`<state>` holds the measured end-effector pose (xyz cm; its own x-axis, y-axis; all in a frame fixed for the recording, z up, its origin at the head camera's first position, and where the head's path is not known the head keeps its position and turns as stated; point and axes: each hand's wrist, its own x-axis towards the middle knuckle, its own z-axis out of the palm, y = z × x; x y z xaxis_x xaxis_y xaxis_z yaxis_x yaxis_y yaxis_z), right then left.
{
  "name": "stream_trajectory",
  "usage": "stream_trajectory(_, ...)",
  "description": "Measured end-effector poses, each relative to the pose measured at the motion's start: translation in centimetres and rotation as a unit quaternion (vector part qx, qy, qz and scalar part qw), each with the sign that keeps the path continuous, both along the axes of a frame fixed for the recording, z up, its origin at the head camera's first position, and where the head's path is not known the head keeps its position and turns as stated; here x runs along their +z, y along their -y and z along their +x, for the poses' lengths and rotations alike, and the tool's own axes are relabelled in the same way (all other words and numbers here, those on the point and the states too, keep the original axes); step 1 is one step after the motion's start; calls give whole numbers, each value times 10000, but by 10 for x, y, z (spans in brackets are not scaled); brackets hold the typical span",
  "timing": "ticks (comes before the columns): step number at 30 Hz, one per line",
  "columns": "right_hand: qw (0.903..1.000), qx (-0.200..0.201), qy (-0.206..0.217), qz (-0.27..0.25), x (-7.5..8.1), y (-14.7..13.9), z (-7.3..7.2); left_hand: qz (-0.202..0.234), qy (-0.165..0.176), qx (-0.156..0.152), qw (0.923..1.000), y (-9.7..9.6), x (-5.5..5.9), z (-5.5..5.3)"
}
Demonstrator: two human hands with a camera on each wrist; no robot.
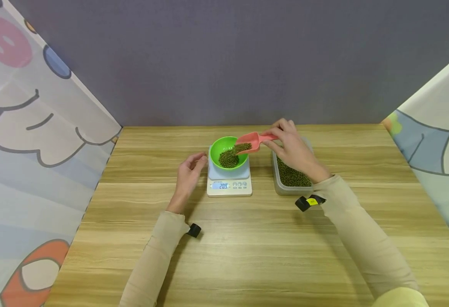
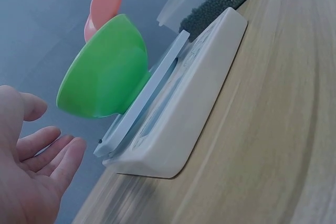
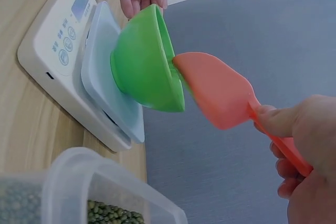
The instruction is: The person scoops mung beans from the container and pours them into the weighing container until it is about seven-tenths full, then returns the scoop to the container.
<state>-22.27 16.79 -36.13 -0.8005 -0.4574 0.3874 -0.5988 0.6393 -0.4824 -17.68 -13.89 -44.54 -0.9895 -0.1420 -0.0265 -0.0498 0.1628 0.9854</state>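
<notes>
My right hand (image 1: 291,147) grips the handle of a pink scoop (image 3: 218,90), whose tip hangs over the rim of a green bowl (image 1: 216,149). Mung beans (image 1: 243,147) lie in the scoop, and more are heaped in the bowl. Under the bowl is a white kitchen scale (image 1: 229,189); its display reads about 209, the decimal point being hard to make out. Beside the scale's left edge, my left hand (image 1: 189,172) has loosely bent fingers and holds nothing. In the left wrist view its fingertips (image 2: 73,150) are near the bowl, apart from it.
A clear plastic tub (image 1: 282,187) of mung beans stands right of the scale, partly beneath my right forearm. The wooden table (image 1: 228,247) meets a grey panel (image 1: 232,64) at its back edge. Cartoon-printed cloths (image 1: 55,140) hang at both sides.
</notes>
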Motion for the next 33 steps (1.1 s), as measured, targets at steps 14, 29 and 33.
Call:
stream_trajectory(14,9983,83,-464,339,8,9,1,15,40,-15,10000,1,0,-2)
stream_trajectory(29,9961,159,-806,327,7,11,8,-186,23,62,9998,5,3,0)
stream_trajectory(33,9967,115,-797,93,1,6,9,-111,16,37,9999,7,2,1)
